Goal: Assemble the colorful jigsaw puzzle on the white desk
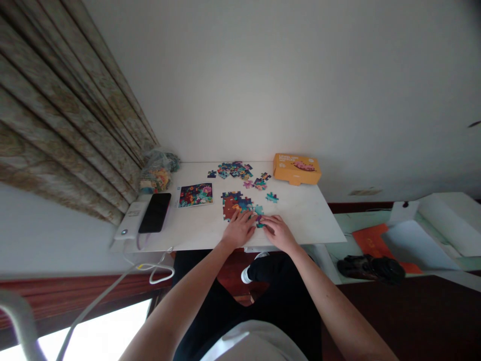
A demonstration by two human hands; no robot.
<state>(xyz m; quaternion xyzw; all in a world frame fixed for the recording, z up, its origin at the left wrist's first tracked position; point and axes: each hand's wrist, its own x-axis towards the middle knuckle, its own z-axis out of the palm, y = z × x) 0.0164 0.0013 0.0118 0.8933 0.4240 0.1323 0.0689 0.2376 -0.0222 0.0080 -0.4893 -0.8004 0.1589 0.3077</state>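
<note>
A partly joined jigsaw puzzle (230,205), brown, orange and teal, lies near the front of the white table. My left hand (239,229) rests flat across its lower part, fingers stretched out, covering some of the pieces. At the right edge of the puzzle, my right hand (277,231) has its fingertips closed on a teal and purple puzzle piece (260,225). Whether that piece is locked into its neighbours, I cannot tell. A loose teal piece (272,197) lies just beyond my right hand. The printed reference picture (196,195) sits to the left of the puzzle.
Several loose pieces (235,169) are heaped at the back, with a smaller cluster (260,184) nearer. An orange puzzle box (296,169) stands at the back right. On the left are a black phone (155,213), a white power strip (131,220) with cables and a plastic bag (157,173).
</note>
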